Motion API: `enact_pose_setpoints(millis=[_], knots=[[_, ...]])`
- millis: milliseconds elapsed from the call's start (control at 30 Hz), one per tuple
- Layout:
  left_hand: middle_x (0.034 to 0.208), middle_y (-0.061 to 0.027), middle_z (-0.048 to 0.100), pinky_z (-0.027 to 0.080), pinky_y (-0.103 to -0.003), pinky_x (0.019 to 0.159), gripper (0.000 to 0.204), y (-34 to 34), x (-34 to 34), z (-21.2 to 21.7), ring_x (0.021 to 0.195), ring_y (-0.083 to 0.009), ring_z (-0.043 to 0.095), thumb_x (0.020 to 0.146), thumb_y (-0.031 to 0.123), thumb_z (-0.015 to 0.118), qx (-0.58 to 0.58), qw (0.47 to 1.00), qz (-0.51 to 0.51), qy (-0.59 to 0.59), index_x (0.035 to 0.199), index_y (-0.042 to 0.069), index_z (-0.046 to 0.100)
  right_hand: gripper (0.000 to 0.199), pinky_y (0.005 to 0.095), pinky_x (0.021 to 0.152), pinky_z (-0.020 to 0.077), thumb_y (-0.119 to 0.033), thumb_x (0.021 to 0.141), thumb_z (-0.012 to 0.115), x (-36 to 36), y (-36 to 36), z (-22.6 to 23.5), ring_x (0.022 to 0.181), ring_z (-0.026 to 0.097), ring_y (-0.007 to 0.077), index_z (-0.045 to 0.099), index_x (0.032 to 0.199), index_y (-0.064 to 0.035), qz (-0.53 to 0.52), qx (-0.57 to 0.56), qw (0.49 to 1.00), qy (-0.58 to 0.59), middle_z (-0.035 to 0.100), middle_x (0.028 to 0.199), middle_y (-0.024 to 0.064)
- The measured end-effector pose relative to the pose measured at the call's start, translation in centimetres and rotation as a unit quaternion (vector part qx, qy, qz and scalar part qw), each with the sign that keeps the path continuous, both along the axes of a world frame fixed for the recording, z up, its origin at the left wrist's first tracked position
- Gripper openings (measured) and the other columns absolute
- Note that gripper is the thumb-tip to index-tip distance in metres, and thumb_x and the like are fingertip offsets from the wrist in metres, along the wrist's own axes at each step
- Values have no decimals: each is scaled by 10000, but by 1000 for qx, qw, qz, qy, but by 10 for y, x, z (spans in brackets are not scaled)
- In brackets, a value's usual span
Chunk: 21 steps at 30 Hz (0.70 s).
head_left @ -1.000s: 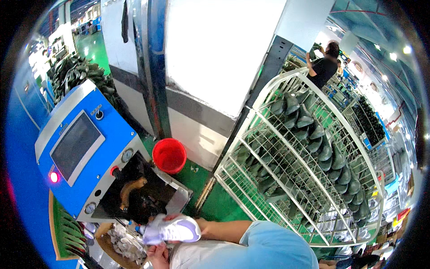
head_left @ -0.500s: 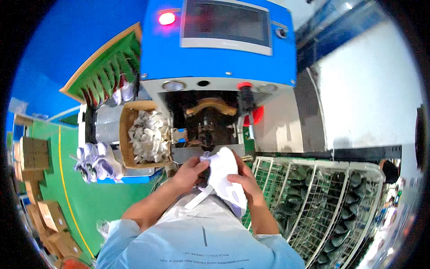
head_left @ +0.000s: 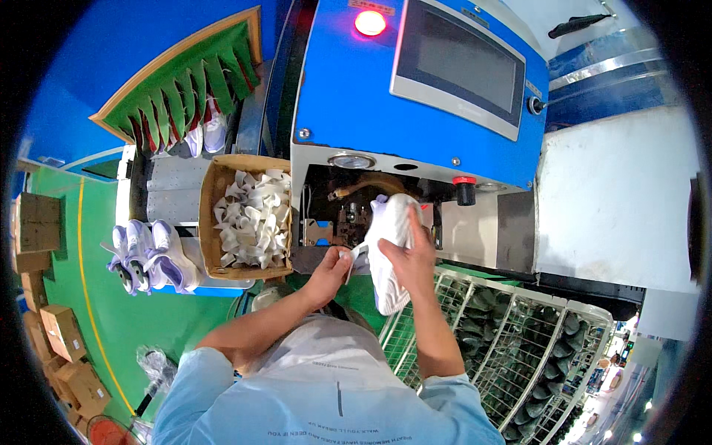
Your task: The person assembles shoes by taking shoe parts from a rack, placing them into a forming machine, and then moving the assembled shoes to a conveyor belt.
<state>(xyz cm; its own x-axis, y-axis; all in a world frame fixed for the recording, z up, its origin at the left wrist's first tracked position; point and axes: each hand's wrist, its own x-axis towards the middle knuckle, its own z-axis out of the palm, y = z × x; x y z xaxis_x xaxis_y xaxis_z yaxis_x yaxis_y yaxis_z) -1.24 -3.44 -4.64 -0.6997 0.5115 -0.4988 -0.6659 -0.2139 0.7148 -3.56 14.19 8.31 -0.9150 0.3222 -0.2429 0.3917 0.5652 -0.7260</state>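
One white shoe (head_left: 387,248), held upright at the machine (head_left: 415,111) opening, toe up, sole toward the rack (head_left: 519,348). Right hand (head_left: 410,256) wrapped around its side; left hand (head_left: 331,268) pinching its edge lower left. Both forearms raised, elbows bent. Beside: one box (head_left: 210,215) of white pieces, three shoes (head_left: 148,256) on a shelf.

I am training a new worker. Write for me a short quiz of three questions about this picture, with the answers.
1. True or false: the right hand holds a white shoe upper.
2. What fills the cardboard box? A) white cut pieces B) red buckets
3. What colour is the lit lamp on the blue machine?

Key: 1 true; 2 A; 3 red. The left hand pinches the upper's edge.
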Motion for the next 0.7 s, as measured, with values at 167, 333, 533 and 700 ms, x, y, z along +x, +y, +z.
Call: enact_pose_setpoints(millis=[167,333,533,700], knots=[[986,-51,582,481,-320,761,325,13,0,-33,889,-153,589,999,338,534,89,981,85,-152,1155,58,480,892,468,813,537,-339,762,719,-30,-36,-4,1029,618,450,250,1520,-312,101,256,955,-113,433,1340,317],[855,-84,645,527,-322,748,314,-60,-27,27,778,-170,635,950,301,621,-114,988,-99,-18,1003,-4,573,764,536,907,487,-437,852,625,-36,-25,-41,1113,569,490,295,1505,-217,63,307,947,-64,412,1352,377],[770,-84,643,525,-304,629,361,-139,-37,56,688,-159,633,951,343,611,-124,977,164,-49,966,-16,586,751,547,880,499,-347,814,712,-24,-23,-40,1177,498,537,377,1477,-239,58,276,957,70,425,1326,395],[744,-118,649,539,-300,607,418,-156,-36,2,622,-174,618,967,373,556,-261,965,26,25,975,-41,618,747,528,879,498,-305,797,734,-9,-30,-43,1157,514,521,417,1456,-151,36,281,940,187,451,1306,379]])
